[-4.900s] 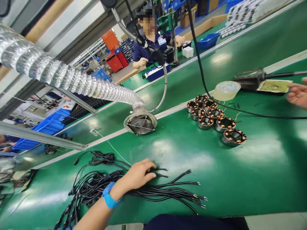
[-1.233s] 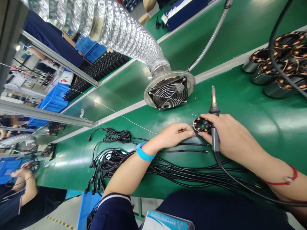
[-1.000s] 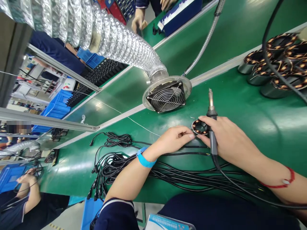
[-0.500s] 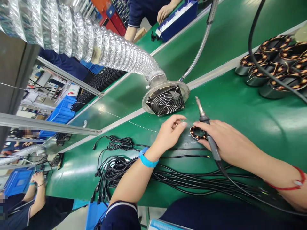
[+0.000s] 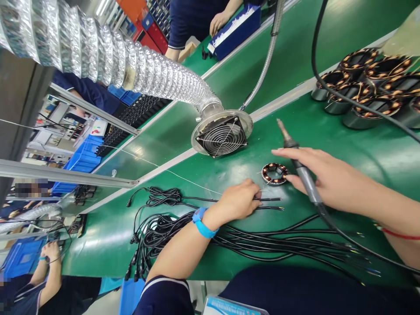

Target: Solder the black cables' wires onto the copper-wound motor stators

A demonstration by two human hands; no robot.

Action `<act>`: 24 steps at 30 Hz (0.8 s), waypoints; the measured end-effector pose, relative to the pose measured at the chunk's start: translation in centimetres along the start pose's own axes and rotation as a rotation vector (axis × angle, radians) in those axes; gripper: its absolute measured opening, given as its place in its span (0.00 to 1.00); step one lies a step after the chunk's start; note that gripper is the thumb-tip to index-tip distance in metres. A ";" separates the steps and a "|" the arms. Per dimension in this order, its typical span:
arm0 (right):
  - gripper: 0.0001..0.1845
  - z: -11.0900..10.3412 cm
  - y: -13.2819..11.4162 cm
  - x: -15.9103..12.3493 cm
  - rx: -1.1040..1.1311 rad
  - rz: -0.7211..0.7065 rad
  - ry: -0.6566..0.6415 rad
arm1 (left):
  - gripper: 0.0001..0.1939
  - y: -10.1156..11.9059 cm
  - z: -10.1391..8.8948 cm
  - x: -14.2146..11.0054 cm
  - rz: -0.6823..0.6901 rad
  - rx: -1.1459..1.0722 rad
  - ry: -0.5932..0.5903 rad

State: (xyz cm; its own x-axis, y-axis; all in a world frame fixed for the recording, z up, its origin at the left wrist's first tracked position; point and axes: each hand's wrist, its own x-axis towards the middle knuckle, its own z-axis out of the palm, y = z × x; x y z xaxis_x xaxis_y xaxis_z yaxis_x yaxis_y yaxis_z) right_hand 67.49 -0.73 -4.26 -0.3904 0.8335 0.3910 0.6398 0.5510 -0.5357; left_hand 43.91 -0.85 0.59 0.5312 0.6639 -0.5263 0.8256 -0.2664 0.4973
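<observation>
My left hand, with a blue wristband, is closed on a thin solder wire that comes in from the left. Its fingertips reach down over the end of a black cable; whether they grip it is hidden. In my right hand is a soldering iron, its tip pointing up and away, clear of everything. A small ring-shaped stator with copper windings lies flat on the green bench between my hands. My right thumb is close to the stator's right rim; I cannot tell if it touches.
A fume extractor fan on a silver duct hangs beyond my hands. Larger stators stand at the right. Bundled black cables lie nearest me. The iron's cord trails right. Co-workers' hands are across the bench.
My left hand has moved down from beside the stator to the cable ends. My right hand has drawn back right with the soldering iron, and the stator now lies uncovered on the bench.
</observation>
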 end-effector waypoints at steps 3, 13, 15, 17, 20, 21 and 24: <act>0.21 -1.5 -2.0 -0.4 -0.068 0.033 0.140 | 0.02 0.2 -0.6 -0.4 0.014 -0.110 0.038; 0.18 -0.6 -7.6 -0.5 0.458 0.159 0.279 | 0.21 -1.3 -2.1 -2.0 0.205 -1.015 0.018; 0.20 -0.2 -7.2 -0.2 0.536 0.189 0.255 | 0.21 -1.3 -2.0 -2.0 0.225 -1.015 0.026; 0.20 0.1 -6.8 -0.1 0.576 0.214 0.234 | 0.19 -1.3 -1.9 -1.9 0.247 -0.978 0.039; 0.19 0.8 -6.2 0.0 0.677 0.227 0.198 | 0.12 -1.1 -1.7 -1.5 0.299 -0.837 0.135; 0.19 1.0 -6.1 -0.1 0.721 0.232 0.173 | 0.12 -0.9 -1.6 -1.4 0.319 -0.777 0.174; 0.22 1.8 -5.9 -0.1 0.781 0.235 0.143 | 0.15 -0.5 -1.4 -1.1 0.340 -0.624 0.211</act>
State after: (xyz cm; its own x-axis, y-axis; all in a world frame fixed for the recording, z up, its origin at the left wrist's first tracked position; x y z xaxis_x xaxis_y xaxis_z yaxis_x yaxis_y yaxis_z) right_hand 62.54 -3.97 -2.45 -0.1820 0.9462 0.2677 0.0298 0.2774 -0.9603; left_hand 42.64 -0.52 1.89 0.6385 0.7527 -0.1608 0.3275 -0.0766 0.9417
